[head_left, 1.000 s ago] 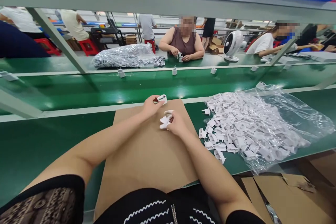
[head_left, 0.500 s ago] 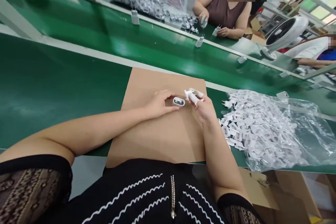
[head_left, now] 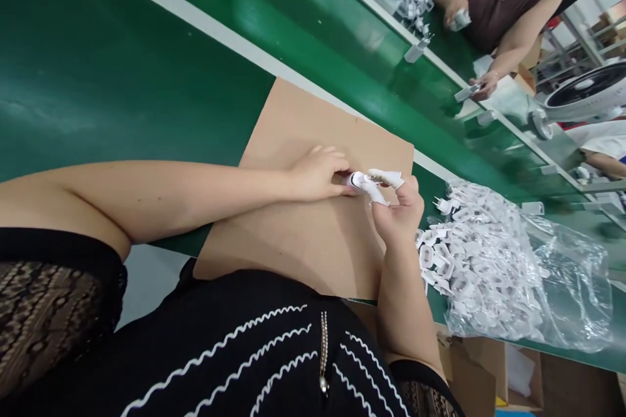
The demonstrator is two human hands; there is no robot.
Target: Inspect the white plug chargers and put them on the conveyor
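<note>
Over a brown cardboard sheet (head_left: 303,234), my left hand (head_left: 317,172) is closed around a white charger housing (head_left: 350,180), its end turned to the right. My right hand (head_left: 402,207), with white covers on the thumb and a finger, pinches a white plug cap (head_left: 360,178) by its pin side. Cap and housing meet at the housing's end; whether the cap is fully seated I cannot tell. The fingers partly hide both parts.
To the right lies a clear plastic bag (head_left: 577,287) with many white plug caps (head_left: 469,260) spilling from it. Beyond the cardboard runs a green belt (head_left: 313,58) carrying a white charger (head_left: 417,50). Across it, a co-worker's hand (head_left: 486,86) holds a charger.
My right hand has brought the plug cap against the housing's end, closing the gap between them. The housing's open end no longer shows. The camera view has tilted and moved lower.
</note>
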